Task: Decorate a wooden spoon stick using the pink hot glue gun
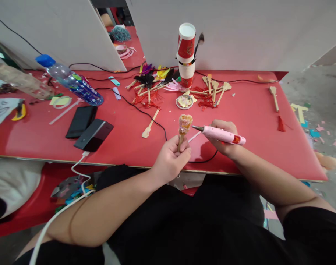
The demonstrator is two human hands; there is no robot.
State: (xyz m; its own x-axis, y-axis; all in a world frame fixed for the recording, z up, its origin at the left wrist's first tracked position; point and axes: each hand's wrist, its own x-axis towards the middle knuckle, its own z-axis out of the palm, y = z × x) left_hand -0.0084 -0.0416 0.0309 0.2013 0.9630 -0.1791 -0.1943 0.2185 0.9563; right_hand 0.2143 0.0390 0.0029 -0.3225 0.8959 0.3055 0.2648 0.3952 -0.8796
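Red table [256,110]; hands [169,162] close together above it, forearms [123,200] angled inward

We take this for a craft workshop: feathers [148,80], tassels [280,124] and sticks [146,132] lie on the table [126,143], and paper scraps [314,133] on the floor [317,88].

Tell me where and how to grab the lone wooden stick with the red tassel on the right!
Best, I think, to pinch the wooden stick by its slim shaft, from above, finger and thumb along its long sides. It lies flat on the table, its wide part at the far end and the red tassel at the near one.
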